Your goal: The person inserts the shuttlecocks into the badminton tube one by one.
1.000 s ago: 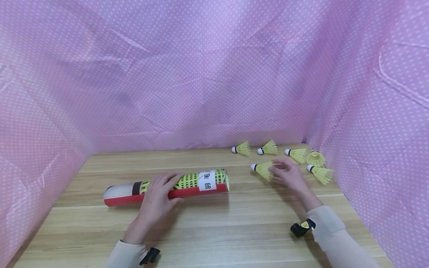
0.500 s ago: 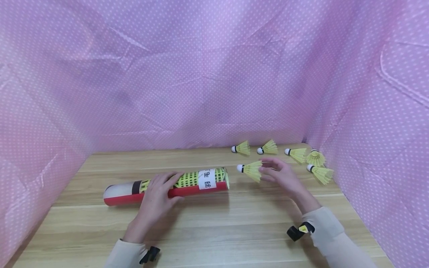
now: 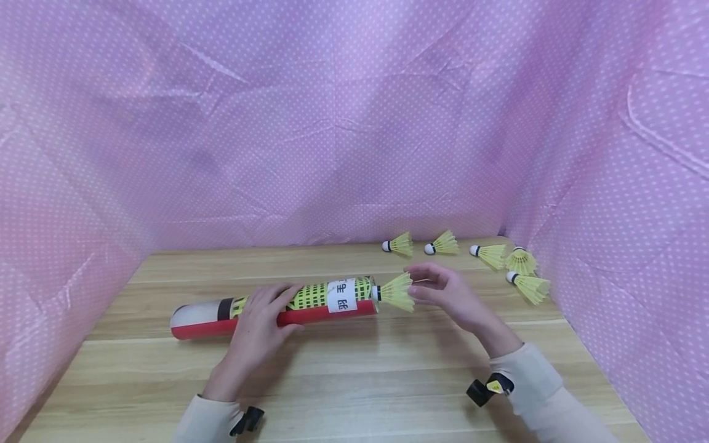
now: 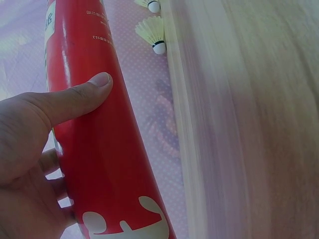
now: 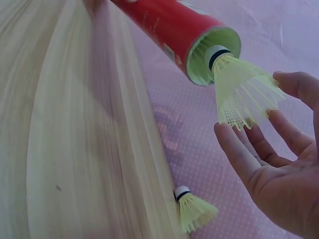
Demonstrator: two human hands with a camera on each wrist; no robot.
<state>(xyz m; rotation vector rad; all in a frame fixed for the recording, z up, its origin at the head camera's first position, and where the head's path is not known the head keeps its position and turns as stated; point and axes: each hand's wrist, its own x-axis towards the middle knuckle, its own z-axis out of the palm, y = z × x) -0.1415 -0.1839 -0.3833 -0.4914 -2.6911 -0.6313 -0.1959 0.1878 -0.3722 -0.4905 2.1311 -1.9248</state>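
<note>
1. Head view: left hand (image 3: 261, 329) is wrapped over the middle of the tube (image 3: 310, 299), thumb on the near side, and holds it lengthwise with its mouth toward the right hand (image 3: 443, 297). Whether the tube's far end touches the surface (image 3: 332, 381): cannot tell.
2. Right hand pinches the shuttlecock (image 3: 396, 292) by the skirt rim, thumb and fingertips spread round the wide end.
3. Shuttlecock position: white cork at the tube's mouth, skirt fully outside. Right wrist view agrees; the inside looks pale green, and its contents beyond the cork are unclear.
4. Step in hand, as judged: feeding the shuttlecock in, cork first.
5. Alignment: the skirt seems slightly angled to the tube. Suggest bringing both onto one line before pushing, so that the cork clears the lip.
6. Pressure: keep the pinch light; the skirt looks thin and could buckle. Push from the rim, evenly, letting the fingertips slide back as the wide end meets the mouth.
7. Left hand should brace against the push without squeezing the wall out of round.
8. Five loose shuttlecocks (image 3: 488, 254) lie toward the back and right of the surface, well apart from the mouth; no obstruction expected.
</note>
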